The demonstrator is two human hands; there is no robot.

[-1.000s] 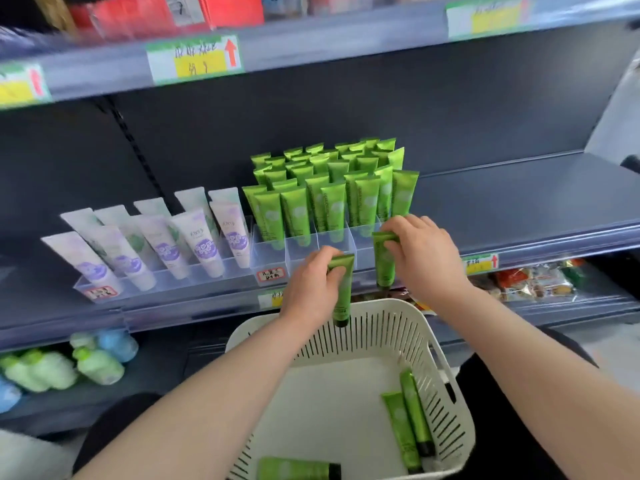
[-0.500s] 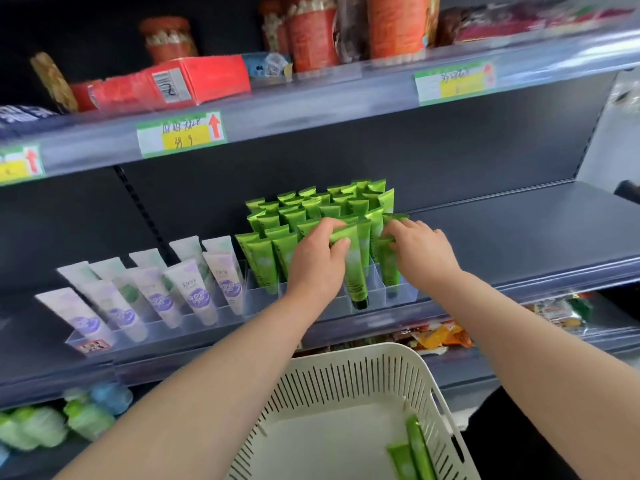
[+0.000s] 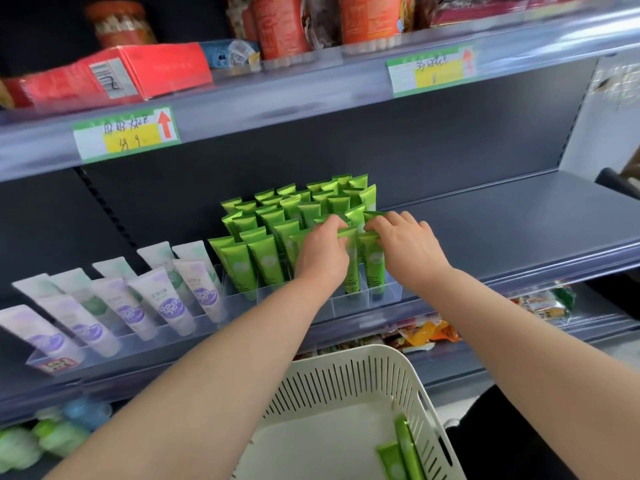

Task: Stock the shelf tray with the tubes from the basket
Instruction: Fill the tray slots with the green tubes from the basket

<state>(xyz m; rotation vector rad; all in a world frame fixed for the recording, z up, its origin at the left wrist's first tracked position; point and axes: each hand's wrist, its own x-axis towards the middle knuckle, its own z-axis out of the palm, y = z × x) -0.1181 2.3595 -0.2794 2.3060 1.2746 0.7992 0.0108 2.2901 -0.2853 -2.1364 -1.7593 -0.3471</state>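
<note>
Several green tubes (image 3: 268, 237) stand cap-down in rows in the clear shelf tray (image 3: 349, 306). My left hand (image 3: 322, 252) pinches the crimped top of one green tube (image 3: 351, 271) standing in the tray's front row. Beside it my right hand (image 3: 405, 245) grips the top of another green tube (image 3: 375, 268) in the front right slot. Below, the white slotted basket (image 3: 360, 379) holds two green tubes (image 3: 401, 452) lying at its right side.
White and purple tubes (image 3: 166, 299) fill a second clear tray to the left. Red boxes (image 3: 114, 72) and jars sit on the shelf above. The dark shelf surface (image 3: 502, 220) extends right of the tray. Snack packets (image 3: 429, 334) lie on the shelf below.
Both hands rose from above the basket to the tray, each carrying a green tube. The tubes now stand in the front row. The view tilted upward.
</note>
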